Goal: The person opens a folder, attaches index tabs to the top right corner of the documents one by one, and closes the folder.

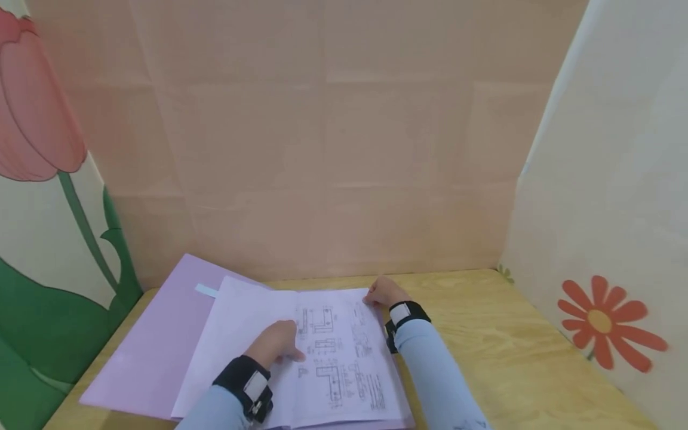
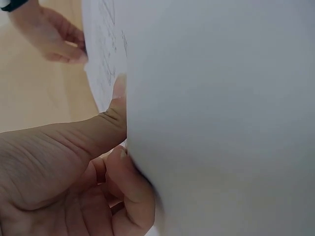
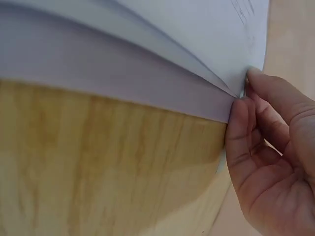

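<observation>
A stack of white pages (image 1: 236, 352) lies spread on a purple folder (image 1: 145, 352). The left side is blank, and the right-hand page (image 1: 344, 382) carries line drawings. My left hand (image 1: 275, 345) is at the middle fold, its thumb crossing onto the printed side. In the left wrist view, the thumb and bent fingers of that hand (image 2: 98, 167) lie on either side of a paper edge, the fingertips partly hidden. At the far right corner, my right hand (image 1: 386, 292) pinches the pages, thumb on top and fingers at the edge, as the right wrist view shows (image 3: 275, 147).
Under everything is a wood-grain table (image 1: 473, 334). A pale blue strip (image 1: 206, 290) shows on the folder's left cover. Behind stands a plain tan backdrop (image 1: 333, 143). Side panels bear a large tulip (image 1: 40, 101) and a red flower (image 1: 599, 321).
</observation>
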Demonstrator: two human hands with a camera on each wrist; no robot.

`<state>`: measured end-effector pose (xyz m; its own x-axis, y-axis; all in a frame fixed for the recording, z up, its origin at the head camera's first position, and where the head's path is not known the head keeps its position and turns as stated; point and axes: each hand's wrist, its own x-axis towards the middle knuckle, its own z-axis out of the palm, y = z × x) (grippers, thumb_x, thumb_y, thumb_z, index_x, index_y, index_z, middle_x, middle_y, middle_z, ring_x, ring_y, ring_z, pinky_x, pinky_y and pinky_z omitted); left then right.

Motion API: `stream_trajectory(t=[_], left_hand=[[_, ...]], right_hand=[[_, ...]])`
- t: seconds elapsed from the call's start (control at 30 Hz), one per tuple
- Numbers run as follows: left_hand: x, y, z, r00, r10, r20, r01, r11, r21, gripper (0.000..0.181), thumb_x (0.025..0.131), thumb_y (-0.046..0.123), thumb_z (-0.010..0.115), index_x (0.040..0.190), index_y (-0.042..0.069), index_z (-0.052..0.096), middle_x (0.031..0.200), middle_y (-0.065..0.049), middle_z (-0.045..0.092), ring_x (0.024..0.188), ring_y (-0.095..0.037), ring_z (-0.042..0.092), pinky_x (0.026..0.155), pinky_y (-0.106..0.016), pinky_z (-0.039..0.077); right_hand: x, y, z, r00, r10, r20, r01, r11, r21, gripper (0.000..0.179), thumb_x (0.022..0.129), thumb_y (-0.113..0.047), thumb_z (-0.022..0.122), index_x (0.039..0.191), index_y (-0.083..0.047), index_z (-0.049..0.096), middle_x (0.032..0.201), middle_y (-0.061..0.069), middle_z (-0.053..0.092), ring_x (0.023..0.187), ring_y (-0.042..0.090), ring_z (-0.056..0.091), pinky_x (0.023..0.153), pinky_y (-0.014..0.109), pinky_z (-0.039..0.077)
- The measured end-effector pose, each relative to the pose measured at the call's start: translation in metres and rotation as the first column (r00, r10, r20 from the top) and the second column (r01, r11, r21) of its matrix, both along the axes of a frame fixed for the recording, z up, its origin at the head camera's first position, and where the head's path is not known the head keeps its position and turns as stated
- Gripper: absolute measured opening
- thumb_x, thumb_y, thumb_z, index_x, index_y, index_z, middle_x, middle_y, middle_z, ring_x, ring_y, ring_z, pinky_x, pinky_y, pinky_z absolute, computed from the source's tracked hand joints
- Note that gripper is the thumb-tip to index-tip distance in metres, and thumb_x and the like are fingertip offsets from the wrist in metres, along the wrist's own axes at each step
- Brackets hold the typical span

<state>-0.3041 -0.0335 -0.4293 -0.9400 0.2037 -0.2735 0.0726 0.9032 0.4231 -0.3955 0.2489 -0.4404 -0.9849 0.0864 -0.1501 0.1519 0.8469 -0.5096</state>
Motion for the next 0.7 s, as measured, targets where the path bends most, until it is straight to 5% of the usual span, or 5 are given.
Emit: stream_trajectory(t=[0.3,0.57,0.7], left_hand=[[0.0024,0.0014,0.0031,1.000,0.013,0.010,-0.013,1.000,-0.012,0.051,0.071,0.019,0.084,0.111,0.000,0.060,0.081,-0.010,0.058,0.063,-0.023,0.056,0.057,-0.031,0.048],[0.0023,0.0041,0.0049,1.000,0.022,0.005,-0.022,1.000,-0.014,0.050,0.070,0.019,0.085,0.110,0.000,0.061,0.080,-0.011,0.058,0.063,-0.023,0.056,0.058,-0.031,0.048],[0.0023,0.0045,0.0078,1.000,0.016,0.006,-0.016,1.000,-0.010,0.051,0.071,0.019,0.085,0.111,0.000,0.061,0.081,-0.011,0.059,0.063,-0.022,0.057,0.057,-0.031,0.049]], right_hand=[[-0.0017,0.0089,-0.0060,0.997,-0.059,0.043,0.063,0.993,-0.099,0.009,0.082,-0.016,0.077,0.086,-0.009,0.078,0.081,0.002,0.071,0.080,0.021,0.059,0.079,0.035,0.044],[0.0001,0.0013,0.0017,0.987,-0.152,0.054,0.156,0.986,-0.065,0.015,0.076,-0.021,0.081,0.073,-0.008,0.074,0.067,0.002,0.063,0.067,0.020,0.055,0.062,0.030,0.039],[-0.0006,0.0025,0.0033,0.990,-0.131,0.054,0.134,0.990,-0.052,0.009,0.079,-0.017,0.079,0.081,-0.009,0.076,0.073,0.000,0.066,0.070,0.018,0.057,0.068,0.029,0.041]])
